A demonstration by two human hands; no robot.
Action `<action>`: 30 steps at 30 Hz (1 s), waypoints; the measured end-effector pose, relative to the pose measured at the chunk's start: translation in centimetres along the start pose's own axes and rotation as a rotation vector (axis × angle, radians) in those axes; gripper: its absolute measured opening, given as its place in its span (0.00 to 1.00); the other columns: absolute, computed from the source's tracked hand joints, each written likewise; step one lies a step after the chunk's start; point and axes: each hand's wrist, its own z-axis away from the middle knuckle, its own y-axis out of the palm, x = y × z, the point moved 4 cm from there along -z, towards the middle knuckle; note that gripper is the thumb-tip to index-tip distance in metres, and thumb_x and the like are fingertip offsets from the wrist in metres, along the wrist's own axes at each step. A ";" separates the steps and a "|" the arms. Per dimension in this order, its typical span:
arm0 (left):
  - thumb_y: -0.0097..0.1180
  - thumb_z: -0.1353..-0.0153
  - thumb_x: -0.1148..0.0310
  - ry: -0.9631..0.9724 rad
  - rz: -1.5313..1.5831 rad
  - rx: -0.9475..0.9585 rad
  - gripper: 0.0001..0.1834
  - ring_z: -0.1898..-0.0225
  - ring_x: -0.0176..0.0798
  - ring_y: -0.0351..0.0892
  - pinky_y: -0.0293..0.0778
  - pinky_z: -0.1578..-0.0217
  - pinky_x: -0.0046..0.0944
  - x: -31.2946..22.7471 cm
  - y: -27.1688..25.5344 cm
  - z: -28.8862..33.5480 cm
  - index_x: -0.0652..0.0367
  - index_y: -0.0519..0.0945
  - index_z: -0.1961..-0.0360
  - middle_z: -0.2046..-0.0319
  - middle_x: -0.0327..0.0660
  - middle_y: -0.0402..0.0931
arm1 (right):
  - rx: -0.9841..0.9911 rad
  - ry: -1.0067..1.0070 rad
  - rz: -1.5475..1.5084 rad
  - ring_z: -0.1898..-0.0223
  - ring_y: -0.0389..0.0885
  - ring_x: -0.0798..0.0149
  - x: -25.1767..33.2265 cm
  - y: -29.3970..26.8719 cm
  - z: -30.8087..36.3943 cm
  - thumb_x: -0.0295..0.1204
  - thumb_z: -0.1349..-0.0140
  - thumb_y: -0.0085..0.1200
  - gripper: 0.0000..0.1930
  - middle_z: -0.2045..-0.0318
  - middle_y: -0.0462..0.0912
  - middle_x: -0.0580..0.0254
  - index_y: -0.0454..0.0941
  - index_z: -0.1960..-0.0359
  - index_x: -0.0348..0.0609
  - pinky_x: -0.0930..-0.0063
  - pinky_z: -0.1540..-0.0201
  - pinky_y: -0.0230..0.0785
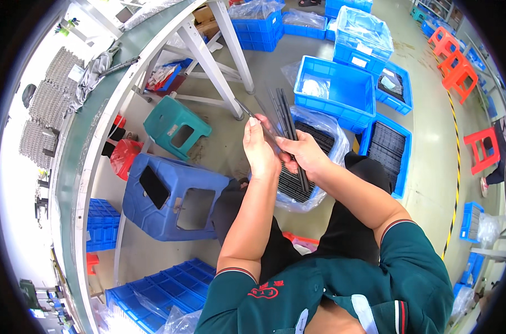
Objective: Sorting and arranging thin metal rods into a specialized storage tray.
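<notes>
A bundle of thin black rods (284, 114) slants up through the grip of my right hand (307, 151), its lower ends reaching down past the palm. Close beside it, my left hand (260, 149) is closed around one or more dark rods that blur at their far ends; how many cannot be made out. The fingers of both hands nearly meet. Directly below them stands a bin lined with clear plastic (335, 158), filled with rows of similar black rods (289, 181).
Right of the lined bin, a blue crate (400, 175) holds more black rods, with a blue crate (342, 103) beyond. A blue stool (147, 220) bearing a phone (154, 187) and a green stool (162, 125) stand left. The workbench (88, 167) runs along the left; red stools (481, 149) stand far right.
</notes>
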 end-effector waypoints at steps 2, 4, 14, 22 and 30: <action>0.44 0.33 0.61 0.008 -0.007 -0.004 0.11 0.70 0.29 0.64 0.64 0.67 0.30 -0.1 -0.2 0.0 0.58 0.69 0.66 0.73 0.33 0.65 | 0.011 -0.019 0.021 0.91 0.61 0.75 0.2 0.2 0.1 0.30 0.39 0.51 0.09 0.86 0.68 0.66 0.65 0.71 0.40 0.80 0.91 0.51; 0.44 0.33 0.60 0.024 0.065 0.054 0.12 0.70 0.28 0.66 0.64 0.67 0.30 -0.2 -0.3 -0.4 0.58 0.73 0.64 0.72 0.33 0.69 | 0.004 0.001 0.025 0.91 0.61 0.75 0.1 -0.1 -0.1 0.30 0.39 0.51 0.07 0.86 0.68 0.66 0.66 0.69 0.43 0.82 0.90 0.51; 0.15 0.48 0.24 -0.527 -0.195 0.262 0.55 0.76 0.37 0.70 0.70 0.75 0.37 -3.4 -1.3 0.3 0.71 0.75 0.66 0.77 0.42 0.71 | 0.087 -0.188 0.649 0.82 0.66 0.79 3.2 -3.6 0.1 0.33 0.42 0.56 0.10 0.85 0.69 0.72 0.70 0.70 0.39 0.79 0.80 0.59; 0.25 0.48 0.24 -0.712 -0.041 0.241 0.53 0.68 0.50 0.72 0.73 0.63 0.45 -2.8 -1.7 1.1 0.74 0.75 0.66 0.66 0.55 0.74 | 0.136 -0.381 1.119 0.77 0.68 0.71 4.2 -5.0 0.4 0.33 0.44 0.58 0.13 0.81 0.71 0.63 0.72 0.67 0.37 0.72 0.73 0.62; 0.32 0.37 0.38 -0.807 0.149 0.329 0.38 0.72 0.47 0.70 0.68 0.70 0.39 -2.3 -2.4 1.2 0.68 0.76 0.69 0.64 0.57 0.74 | 0.179 -0.379 1.108 0.76 0.67 0.73 3.7 -5.7 0.6 0.34 0.43 0.58 0.12 0.81 0.71 0.66 0.72 0.66 0.40 0.74 0.71 0.62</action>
